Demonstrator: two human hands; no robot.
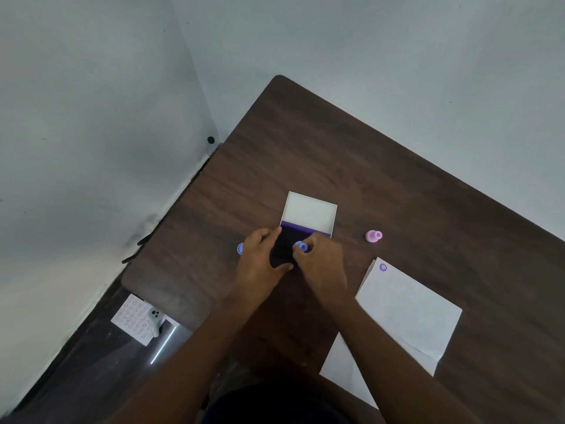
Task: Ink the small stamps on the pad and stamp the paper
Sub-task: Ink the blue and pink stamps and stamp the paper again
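The ink pad (287, 240) lies open mid-table, its dark purple face below a raised white lid (309, 213). My right hand (321, 258) pinches a small blue stamp (302, 246) down on the pad's right part. My left hand (260, 258) grips the pad's left and near edges, thumb and fingers around it. Another blue stamp (240, 248) peeks out just left of my left hand, mostly hidden. A pink stamp (373, 235) stands to the right of the pad. The white paper (406, 307) lies at the right front, with one purple stamped mark (383, 267) at its far corner.
The dark wooden table (336, 154) sits in a corner between two pale walls. Off the table's left front, a white sheet with round dots (133, 318) and a small white device (155, 318) lie on a lower surface. A second sheet (342, 368) lies under my right forearm.
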